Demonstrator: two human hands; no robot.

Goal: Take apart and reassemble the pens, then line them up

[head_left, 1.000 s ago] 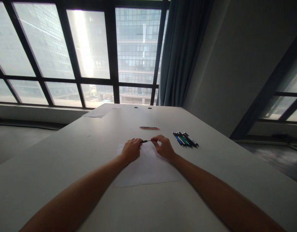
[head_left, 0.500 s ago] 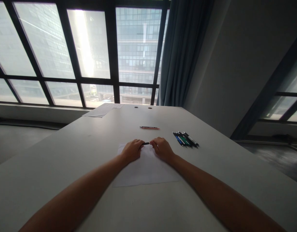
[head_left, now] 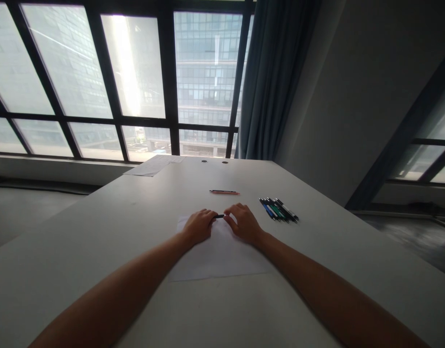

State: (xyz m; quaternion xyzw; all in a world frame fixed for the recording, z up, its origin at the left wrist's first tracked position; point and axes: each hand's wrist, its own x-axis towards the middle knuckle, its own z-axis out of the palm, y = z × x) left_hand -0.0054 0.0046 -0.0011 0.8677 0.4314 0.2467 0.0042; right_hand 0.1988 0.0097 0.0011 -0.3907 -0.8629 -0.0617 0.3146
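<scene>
My left hand (head_left: 197,224) and my right hand (head_left: 244,222) rest close together on a white sheet of paper (head_left: 218,253) lying on the pale table (head_left: 99,241). Between them they pinch a thin dark pen (head_left: 219,216), held level just above the sheet; only a short piece of it shows between the fingertips. The left hand grips one end, the right hand the other.
A pink pen (head_left: 224,192) lies on the table just beyond my hands. A bunch of several pens (head_left: 278,210), blue, green and black, lies to the right. Loose papers (head_left: 153,166) sit at the far edge near the window. A curtain (head_left: 273,77) hangs behind.
My right hand has slid left toward the left hand along the pen, so less of the pen shows between them. The yellowish bit seen earlier is covered.
</scene>
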